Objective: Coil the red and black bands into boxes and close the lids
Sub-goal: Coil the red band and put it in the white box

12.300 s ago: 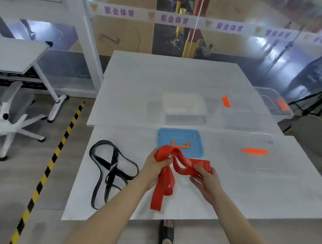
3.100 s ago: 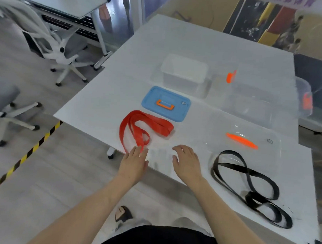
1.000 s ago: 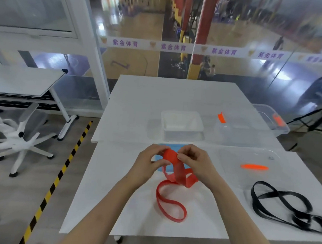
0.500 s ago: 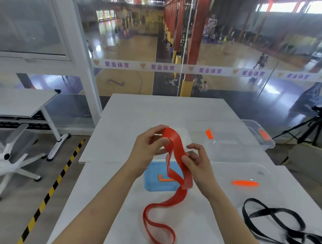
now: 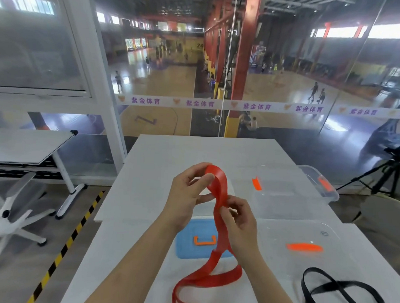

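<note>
Left hand [image 5: 186, 196] pinches the top fold of the red band [image 5: 220, 190], right hand [image 5: 239, 220] pinches the strap just below, slack tail lies at the tabletop's [image 5: 134, 239] near edge; likely risk: either pinch slips and the springy first turn pops open.

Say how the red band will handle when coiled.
Probably floppy: the red band bends over at the left hand and hangs limp below the right hand, its tail in loose loops on the table. Likely light: fingertip pinches carry it. Its loops lie open, so a coil may spring apart unless held.
</note>
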Available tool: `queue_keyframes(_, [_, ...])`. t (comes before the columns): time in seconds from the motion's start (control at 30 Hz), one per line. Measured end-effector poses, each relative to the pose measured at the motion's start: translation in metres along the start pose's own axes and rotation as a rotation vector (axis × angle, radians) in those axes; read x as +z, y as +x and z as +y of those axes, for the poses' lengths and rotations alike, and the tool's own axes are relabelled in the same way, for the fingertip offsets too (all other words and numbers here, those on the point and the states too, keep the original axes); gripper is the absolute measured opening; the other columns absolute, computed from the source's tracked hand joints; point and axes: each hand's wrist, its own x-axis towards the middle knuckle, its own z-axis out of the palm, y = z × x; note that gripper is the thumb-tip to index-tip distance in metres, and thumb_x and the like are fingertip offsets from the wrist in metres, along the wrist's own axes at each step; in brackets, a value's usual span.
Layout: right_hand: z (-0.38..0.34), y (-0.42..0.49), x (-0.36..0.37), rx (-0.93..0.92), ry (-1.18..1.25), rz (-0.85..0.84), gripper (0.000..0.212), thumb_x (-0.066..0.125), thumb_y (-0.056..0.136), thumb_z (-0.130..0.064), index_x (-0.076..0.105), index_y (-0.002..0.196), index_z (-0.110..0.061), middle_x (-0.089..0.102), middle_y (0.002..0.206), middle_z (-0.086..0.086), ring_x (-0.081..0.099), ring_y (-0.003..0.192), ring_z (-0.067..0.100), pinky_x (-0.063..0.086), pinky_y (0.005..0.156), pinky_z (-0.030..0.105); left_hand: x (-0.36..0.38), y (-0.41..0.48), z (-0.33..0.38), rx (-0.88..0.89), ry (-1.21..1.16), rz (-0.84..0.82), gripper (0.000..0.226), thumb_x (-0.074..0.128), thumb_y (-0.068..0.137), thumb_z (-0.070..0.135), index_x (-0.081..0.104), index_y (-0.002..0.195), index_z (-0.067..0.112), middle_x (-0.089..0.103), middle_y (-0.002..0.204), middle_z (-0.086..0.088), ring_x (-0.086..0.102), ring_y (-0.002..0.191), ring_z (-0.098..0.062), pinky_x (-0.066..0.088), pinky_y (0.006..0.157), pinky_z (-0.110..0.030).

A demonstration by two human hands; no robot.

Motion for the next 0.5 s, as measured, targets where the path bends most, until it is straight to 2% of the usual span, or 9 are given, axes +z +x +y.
queue_keyframes(0.07, [0.003,-0.003,0.000,0.016,-0.057,-0.035,0.037,0.080,0.089,-0.013,0.063,0.112,-0.038,0.070,0.115,-0.017,0.067,0.116,0.010,0.051,0.103,0.026,0.002,-0.001,0.000,-0.006,0.006,0.022,0.023,0.065,0.101,0.016,0.072,0.122,0.023,0.073,0.117,0.000,0.073,0.106,-0.015,0.065,0.078,-0.033])
queue_keyframes(0.17, [0.005,-0.004,0.002,0.070,-0.081,-0.051,0.048,0.088,0.082,-0.022,0.058,0.111,-0.045,0.068,0.113,-0.021,0.066,0.116,0.007,0.050,0.102,0.023,0.004,0.000,0.001,-0.010,-0.021,0.035,0.022,0.065,0.101,0.015,0.073,0.118,0.025,0.074,0.112,0.001,0.075,0.103,-0.013,0.065,0.076,-0.032])
queue_keyframes(0.3, [0.005,-0.002,0.003,0.022,-0.070,-0.034,0.039,0.086,0.086,-0.014,0.063,0.109,-0.035,0.072,0.104,-0.020,0.072,0.105,0.009,0.058,0.097,0.023,-0.001,0.001,0.002,-0.009,-0.057,0.091,0.021,0.065,0.101,0.019,0.072,0.120,0.025,0.074,0.115,-0.001,0.075,0.103,-0.011,0.064,0.077,-0.031])
queue_keyframes(0.43, [0.000,0.007,-0.009,-0.116,-0.037,-0.042,0.034,0.082,0.084,0.004,0.072,0.105,-0.020,0.073,0.106,-0.005,0.072,0.098,0.021,0.060,0.091,0.027,-0.020,0.002,0.000,-0.010,-0.062,0.162,0.028,0.063,0.101,0.025,0.070,0.128,0.021,0.073,0.121,-0.003,0.073,0.112,-0.019,0.065,0.082,-0.033])
queue_keyframes(0.5, [-0.007,0.013,-0.013,-0.154,-0.024,-0.046,0.032,0.080,0.082,0.010,0.074,0.100,-0.016,0.074,0.100,-0.003,0.071,0.090,0.020,0.060,0.086,0.028,-0.032,0.002,-0.002,-0.028,-0.070,0.179,0.029,0.062,0.102,0.027,0.070,0.128,0.019,0.074,0.121,-0.004,0.071,0.115,-0.023,0.064,0.082,-0.033])
